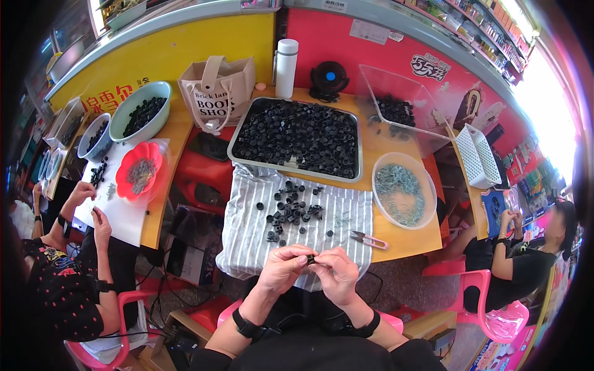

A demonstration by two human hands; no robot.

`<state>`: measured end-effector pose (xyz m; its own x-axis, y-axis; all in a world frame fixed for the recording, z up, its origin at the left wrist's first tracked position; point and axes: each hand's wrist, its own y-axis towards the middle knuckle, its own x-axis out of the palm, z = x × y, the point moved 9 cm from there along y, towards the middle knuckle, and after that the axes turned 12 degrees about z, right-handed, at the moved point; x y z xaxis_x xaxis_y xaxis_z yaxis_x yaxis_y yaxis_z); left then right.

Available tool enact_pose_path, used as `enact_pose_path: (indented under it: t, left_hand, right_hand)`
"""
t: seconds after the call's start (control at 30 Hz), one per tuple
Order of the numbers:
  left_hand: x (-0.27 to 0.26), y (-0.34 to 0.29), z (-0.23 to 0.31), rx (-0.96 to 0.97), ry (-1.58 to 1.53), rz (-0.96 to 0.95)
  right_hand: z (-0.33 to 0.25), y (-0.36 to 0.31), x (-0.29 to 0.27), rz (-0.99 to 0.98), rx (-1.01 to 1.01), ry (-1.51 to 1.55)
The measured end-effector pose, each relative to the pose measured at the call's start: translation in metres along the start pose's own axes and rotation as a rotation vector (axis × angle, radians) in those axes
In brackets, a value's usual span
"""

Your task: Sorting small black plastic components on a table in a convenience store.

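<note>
Between the fingertips of both hands, just past the cloth's near edge, is a small black plastic part (310,260). My left hand (286,267) pinches it from one side, and my right hand (336,272) pinches it from the other. Much of the part is covered by fingers. Beyond them, a loose pile of similar black parts (294,210) lies on a grey-and-white striped cloth (241,204). A pair of thread snips (370,240) rests at the cloth's right side, near a few thin pale pieces (342,219).
A metal tray (232,148) heaped with black parts stands behind the cloth. To its right are a round tub (431,210) of thin greenish pieces and a clear bin (402,93). A white bottle (286,68), tote bag (216,93) and small fan (328,80) stand behind. People sit at both sides.
</note>
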<state>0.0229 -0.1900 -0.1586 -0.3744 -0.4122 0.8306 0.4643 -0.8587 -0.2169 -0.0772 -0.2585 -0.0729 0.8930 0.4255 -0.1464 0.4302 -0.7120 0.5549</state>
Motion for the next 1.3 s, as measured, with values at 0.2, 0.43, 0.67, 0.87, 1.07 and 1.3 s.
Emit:
enact_pose_path:
  t: [0.2, 0.43, 0.67, 0.87, 1.07, 1.3]
  left_hand:
    - [-0.004, 0.001, -0.001, 0.029, 0.007, -0.036]
    - [-0.003, 0.0, 0.0, 0.034, 0.021, -0.028]
    - [-0.006, 0.001, -0.003, 0.05, 0.038, 0.0]
    - [-0.004, 0.0, -0.001, 0.07, 0.033, 0.019]
    - [-0.008, 0.001, -0.006, 0.021, -0.005, 0.075]
    - [-0.009, 0.003, -0.006, 0.025, 0.007, 0.147]
  right_hand:
    - [0.005, -0.001, 0.002, -0.035, 0.054, 0.022]
    - [0.018, -0.003, 0.002, -0.072, 0.165, 0.095]
    - [0.025, -0.005, 0.004, -0.109, 0.306, 0.192]
    - [0.018, 0.001, 0.006, -0.105, 0.233, 0.144]
    - [0.015, 0.006, 0.007, -0.1, 0.157, 0.067]
    - [0.007, 0.013, 0.01, -0.136, -0.035, -0.05]
